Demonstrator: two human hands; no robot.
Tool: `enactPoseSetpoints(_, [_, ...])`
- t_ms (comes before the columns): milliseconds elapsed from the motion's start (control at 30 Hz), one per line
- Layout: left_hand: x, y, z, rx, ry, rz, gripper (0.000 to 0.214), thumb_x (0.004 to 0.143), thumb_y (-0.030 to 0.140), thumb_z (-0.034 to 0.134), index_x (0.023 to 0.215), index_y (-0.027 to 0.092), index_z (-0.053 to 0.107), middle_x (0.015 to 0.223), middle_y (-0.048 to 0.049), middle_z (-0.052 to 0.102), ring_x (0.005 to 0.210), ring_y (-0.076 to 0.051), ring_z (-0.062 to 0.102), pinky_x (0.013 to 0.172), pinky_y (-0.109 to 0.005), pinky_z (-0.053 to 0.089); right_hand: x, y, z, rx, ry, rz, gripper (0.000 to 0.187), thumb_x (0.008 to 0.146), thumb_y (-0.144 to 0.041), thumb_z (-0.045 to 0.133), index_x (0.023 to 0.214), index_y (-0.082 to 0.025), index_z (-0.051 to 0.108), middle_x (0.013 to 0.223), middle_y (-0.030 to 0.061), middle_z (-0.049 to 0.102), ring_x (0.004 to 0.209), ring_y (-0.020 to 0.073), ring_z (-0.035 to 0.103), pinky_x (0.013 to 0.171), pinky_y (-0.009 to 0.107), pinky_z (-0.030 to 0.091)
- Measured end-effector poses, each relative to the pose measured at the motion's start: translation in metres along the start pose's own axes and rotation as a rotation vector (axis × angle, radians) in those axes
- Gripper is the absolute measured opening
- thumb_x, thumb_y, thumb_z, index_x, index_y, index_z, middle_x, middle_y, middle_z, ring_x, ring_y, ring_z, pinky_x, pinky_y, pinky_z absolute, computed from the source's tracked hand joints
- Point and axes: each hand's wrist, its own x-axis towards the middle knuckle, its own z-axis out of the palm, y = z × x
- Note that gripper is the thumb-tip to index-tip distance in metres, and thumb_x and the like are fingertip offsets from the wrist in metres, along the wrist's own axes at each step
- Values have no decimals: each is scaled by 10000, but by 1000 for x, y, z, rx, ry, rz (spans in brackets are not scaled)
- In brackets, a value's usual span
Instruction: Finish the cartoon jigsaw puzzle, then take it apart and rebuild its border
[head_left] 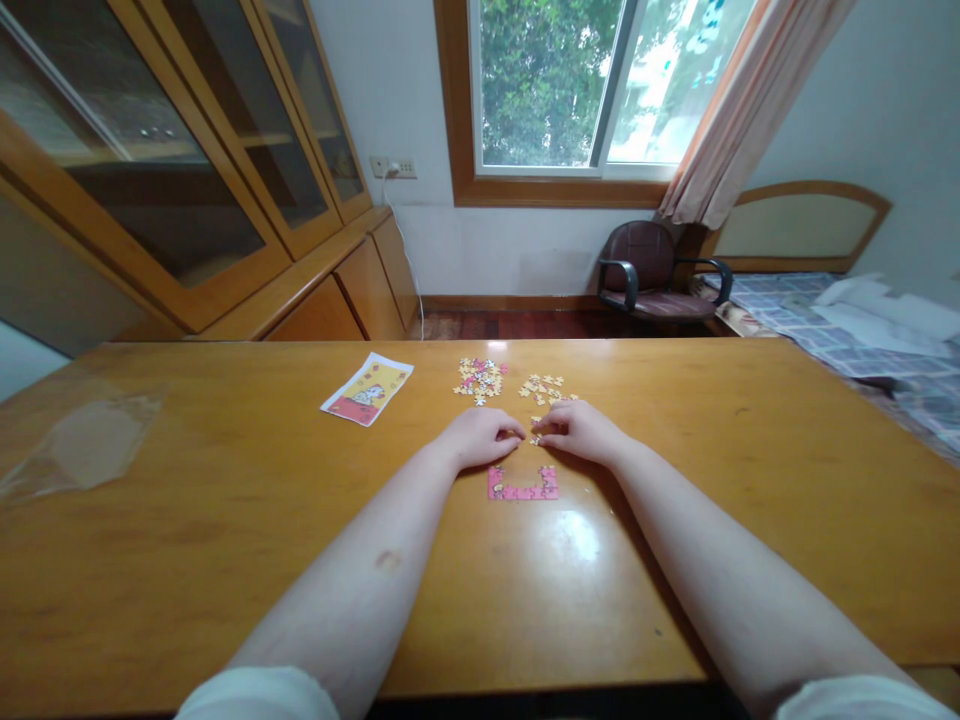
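Note:
A partly joined jigsaw puzzle [517,493] lies on the table, its pink pieces forming a U-shaped border. Just beyond its left side is my left hand [480,437], low over the wood with fingers bent and a gap at the thumb; I see nothing in it. My right hand [581,432] has its fingertips on a small puzzle piece [535,439], and another loose piece lies by its index finger. Beyond the hands are a pile of yellow and pink puzzle pieces [480,378] and a looser group of yellow pieces [541,386], partly behind my right hand.
A picture sheet [369,390] with a cartoon animal lies left of the pile. Clear plastic wrap [90,440] is at the table's far left. Past the wooden table [225,550] stand a glass-door cabinet [300,240], an armchair [649,265] and a bed [795,310].

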Motion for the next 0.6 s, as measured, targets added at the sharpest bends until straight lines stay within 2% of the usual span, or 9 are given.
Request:
enactPoseSetpoints(100, [1,0,2,60,73,-20,332,871,336,542,1160,255,683,1055,-68,691,1006,-233,605,941,-360,440,0,2,-1,10,-29,-46,149,805,-233,693,931,-238,772,830,32,688,793,164,618,794,289,464])
enactPoseSetpoints(167, [1,-1,5,105,117,-15,417,871,387,562,1267,268,616,1235,-95,614,1168,-276,523,1046,-435,369,0,3,-1,20,-42,-43,117,804,-237,696,888,-237,777,830,32,688,800,165,622,801,288,466])
enactPoseSetpoints(233, [0,-1,9,128,98,-17,497,865,446,576,1342,309,549,1436,-93,463,1321,-316,388,1126,-508,255,0,3,-1,23,-45,-20,110,794,-257,710,878,-232,776,815,31,685,773,161,621,776,283,469])
enactPoseSetpoints(300, [0,-2,12,132,50,-29,519,866,477,574,1366,349,519,1536,-67,338,1399,-333,279,1159,-555,155,0,5,0,15,-39,6,125,784,-278,724,886,-226,775,794,29,676,745,159,617,751,280,469])
enactPoseSetpoints(400, [1,-4,14,120,33,-48,487,871,480,570,1347,385,535,1559,-40,305,1427,-341,230,1161,-586,111,0,7,0,13,-39,31,102,778,-275,730,856,-225,773,772,24,670,741,159,616,737,276,465])
enactPoseSetpoints(600, [1,-7,12,96,64,-53,454,866,457,582,1313,381,576,1528,-46,357,1404,-338,278,1165,-556,147,1,4,1,14,5,59,101,784,-302,732,805,-205,753,737,20,675,710,154,606,693,264,453])
